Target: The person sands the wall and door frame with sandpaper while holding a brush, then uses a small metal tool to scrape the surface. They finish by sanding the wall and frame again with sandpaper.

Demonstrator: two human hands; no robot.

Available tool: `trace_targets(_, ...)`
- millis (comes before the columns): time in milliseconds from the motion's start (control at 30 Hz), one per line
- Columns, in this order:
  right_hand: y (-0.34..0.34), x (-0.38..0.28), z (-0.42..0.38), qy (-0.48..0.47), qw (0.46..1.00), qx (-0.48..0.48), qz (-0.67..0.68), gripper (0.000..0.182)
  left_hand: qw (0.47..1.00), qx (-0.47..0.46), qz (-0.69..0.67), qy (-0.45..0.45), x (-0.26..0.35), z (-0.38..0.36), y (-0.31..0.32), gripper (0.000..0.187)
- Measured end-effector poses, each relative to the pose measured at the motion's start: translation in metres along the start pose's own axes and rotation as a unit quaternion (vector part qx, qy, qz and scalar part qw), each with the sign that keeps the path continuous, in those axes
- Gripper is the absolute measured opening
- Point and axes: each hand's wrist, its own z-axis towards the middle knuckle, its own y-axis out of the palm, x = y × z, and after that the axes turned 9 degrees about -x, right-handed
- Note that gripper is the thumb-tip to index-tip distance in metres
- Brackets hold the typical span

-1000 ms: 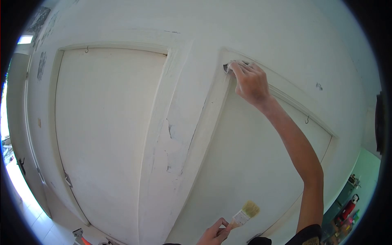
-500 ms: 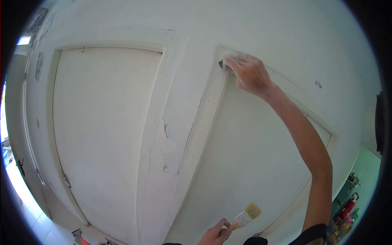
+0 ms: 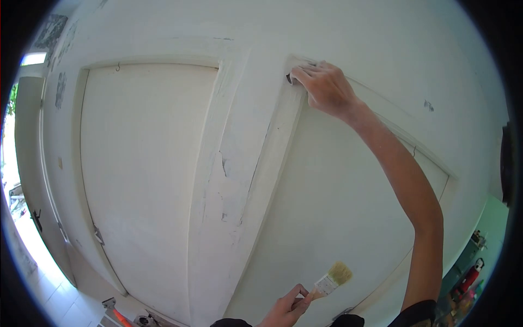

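My right hand (image 3: 328, 90) is raised to the upper left corner of the right door's frame (image 3: 284, 122). Its dusty fingers are closed on a piece of sandpaper (image 3: 289, 79) and press it against the corner; only a dark edge shows. Low in the view, my left hand (image 3: 287, 308) grips the wooden handle of a flat paintbrush (image 3: 330, 280). The brush's pale bristles point up and to the right, in front of the right door (image 3: 332, 201).
To the left is another closed white door (image 3: 141, 163). Cracked, patched wall (image 3: 231, 147) lies between the doors. An orange-handled scraper (image 3: 117, 312) is at the bottom left. An open door (image 3: 32, 163) stands at far left, and colourful items (image 3: 468, 278) at far right.
My right hand has shifted slightly up and left along the frame corner with the sandpaper. My left hand still holds the paintbrush, and the camera view has turned slightly.
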Motion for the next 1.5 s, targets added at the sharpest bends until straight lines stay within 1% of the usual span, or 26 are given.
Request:
trace_targets(33, 0.001, -0.007, -0.006, 0.008, 0.999, 0.029, 0.017, 0.028, 1.0, 0.005, 0.006, -0.003, 0.001, -0.001, -0.006, 0.014)
trace_targets(100, -0.01, -0.028, -0.04, 0.086, 0.994, -0.054, 0.042, 0.029, 0.971, 0.16, 0.123, 0.127, 0.002, -0.005, -0.027, 0.009)
trace_targets(167, -0.02, -0.058, -0.083, 0.109, 0.989, 0.04, 0.093, 0.027, 0.961, 0.223, 0.106, 0.122, 0.055, -0.013, -0.058, 0.008)
trace_targets(267, -0.037, -0.11, -0.14, 0.198, 0.954, 0.097, 0.203, 0.021, 0.865, 0.292, 0.338, 0.228, 0.149, 0.016, -0.108, 0.009)
trace_targets(300, -0.042, -0.127, -0.156, 0.221, 0.94, 0.106, 0.236, 0.02, 0.816, 0.313, 0.427, 0.232, 0.191, 0.033, -0.111, 0.007)
trace_targets(367, -0.048, -0.163, -0.185, 0.274, 0.9, 0.115, 0.318, 0.02, 0.676, 0.33, 0.603, 0.266, 0.264, 0.078, -0.107, 0.01)
trace_targets(400, -0.047, -0.182, -0.197, 0.283, 0.883, 0.127, 0.352, 0.021, 0.614, 0.328, 0.676, 0.244, 0.292, 0.103, -0.11, 0.013)
trace_targets(467, -0.04, -0.212, -0.21, 0.291, 0.861, 0.143, 0.392, 0.021, 0.478, 0.295, 0.785, 0.262, 0.328, 0.148, -0.114, 0.015)
trace_targets(500, -0.034, -0.223, -0.213, 0.271, 0.85, 0.131, 0.431, 0.022, 0.472, 0.296, 0.789, 0.259, 0.335, 0.161, -0.118, 0.015)
trace_targets(567, -0.024, -0.229, -0.219, 0.251, 0.835, 0.125, 0.473, 0.023, 0.312, 0.294, 0.881, 0.203, 0.344, 0.18, -0.123, 0.021)
trace_targets(600, -0.019, -0.23, -0.222, 0.243, 0.831, 0.107, 0.489, 0.024, 0.306, 0.293, 0.884, 0.199, 0.347, 0.181, -0.127, 0.021)
trace_targets(667, -0.016, -0.227, -0.229, 0.232, 0.824, 0.098, 0.508, 0.024, 0.191, 0.339, 0.887, 0.25, 0.361, 0.169, -0.141, 0.023)
trace_targets(700, -0.016, -0.222, -0.233, 0.24, 0.817, 0.091, 0.516, 0.024, 0.145, 0.384, 0.891, 0.195, 0.371, 0.162, -0.135, 0.023)
trace_targets(733, -0.016, -0.217, -0.238, 0.248, 0.81, 0.082, 0.524, 0.024, 0.197, 0.394, 0.874, 0.203, 0.382, 0.155, -0.129, 0.023)
trace_targets(800, -0.013, -0.21, -0.244, 0.274, 0.789, 0.097, 0.541, 0.024, 0.209, 0.374, 0.863, 0.267, 0.381, 0.156, -0.112, 0.021)
trace_targets(900, -0.014, -0.202, -0.245, 0.305, 0.767, 0.111, 0.553, 0.024, 0.173, 0.266, 0.887, 0.334, 0.36, 0.184, -0.086, 0.016)
trace_targets(933, -0.015, -0.201, -0.248, 0.308, 0.766, 0.103, 0.555, 0.024, 0.14, 0.223, 0.901, 0.344, 0.353, 0.195, -0.084, 0.019)
trace_targets(1000, -0.012, -0.199, -0.252, 0.295, 0.775, 0.093, 0.552, 0.023, 0.151, 0.221, 0.906, 0.328, 0.346, 0.195, -0.086, 0.024)
trace_targets(1067, -0.01, -0.197, -0.255, 0.284, 0.781, 0.086, 0.549, 0.023, 0.148, 0.309, 0.899, 0.273, 0.367, 0.186, -0.127, 0.027)
trace_targets(1100, -0.01, -0.193, -0.257, 0.289, 0.783, 0.09, 0.544, 0.023, 0.168, 0.335, 0.89, 0.261, 0.38, 0.175, -0.141, 0.029)
trace_targets(1133, -0.011, -0.191, -0.26, 0.293, 0.784, 0.093, 0.539, 0.022, 0.103, 0.369, 0.899, 0.212, 0.392, 0.164, -0.154, 0.022)
trace_targets(1233, -0.014, -0.181, -0.268, 0.316, 0.781, 0.106, 0.529, 0.021, 0.129, 0.378, 0.89, 0.22, 0.397, 0.15, -0.138, 0.017)
trace_targets(1300, -0.009, -0.176, -0.273, 0.327, 0.767, 0.113, 0.54, 0.02, 0.137, 0.296, 0.872, 0.364, 0.383, 0.166, -0.114, 0.016)
trace_targets(1333, -0.007, -0.175, -0.275, 0.337, 0.755, 0.117, 0.551, 0.019, 0.139, 0.268, 0.876, 0.375, 0.375, 0.177, -0.102, 0.018)
trace_targets(1433, -0.002, -0.174, -0.276, 0.352, 0.743, 0.112, 0.559, 0.018, 0.146, 0.25, 0.887, 0.359, 0.363, 0.202, -0.107, 0.018)
trace_targets(1500, -0.002, -0.173, -0.277, 0.352, 0.742, 0.104, 0.561, 0.018, 0.152, 0.286, 0.889, 0.323, 0.37, 0.2, -0.121, 0.019)
